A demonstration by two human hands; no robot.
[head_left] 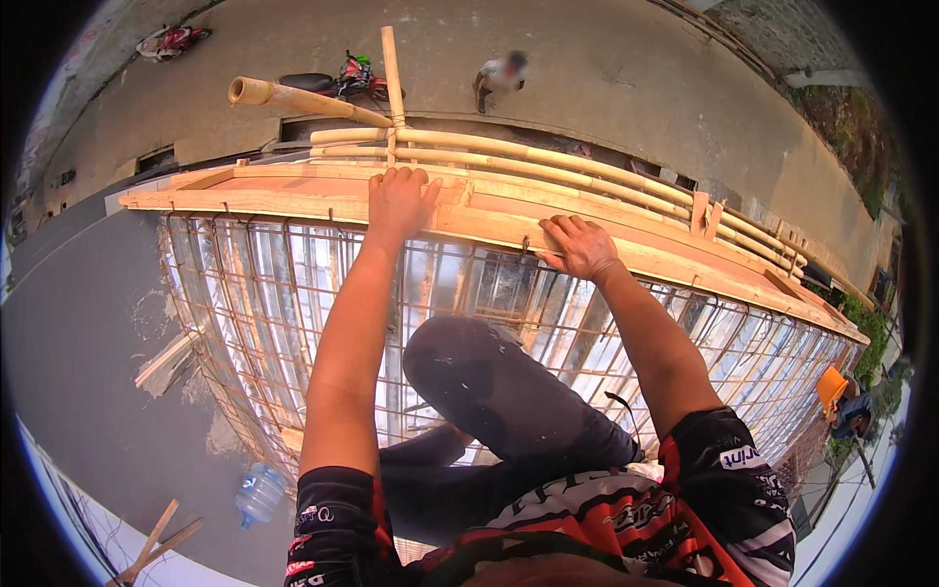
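Observation:
My left hand (399,203) is wrapped over the long wooden plank (293,203) that runs along the top of the formwork, its fingers bent over the far side. Farther right, my right hand (581,247) grips the same plank, beside a bent steel bar end hooked over the edge. Below the plank spreads a grid of thin rusty rebar (264,284) in front of shiny upright panels (337,259). My bent knee (460,357) rests close against the grid; whether it touches cannot be told.
Bamboo poles (509,157) run beyond the plank, with one upright pole (393,88). Past them lies a road with a motorbike (357,78) and a person walking (501,78). Lower left are a large blue water bottle (259,495) and wood pieces (161,543). An orange object (831,389) is at far right.

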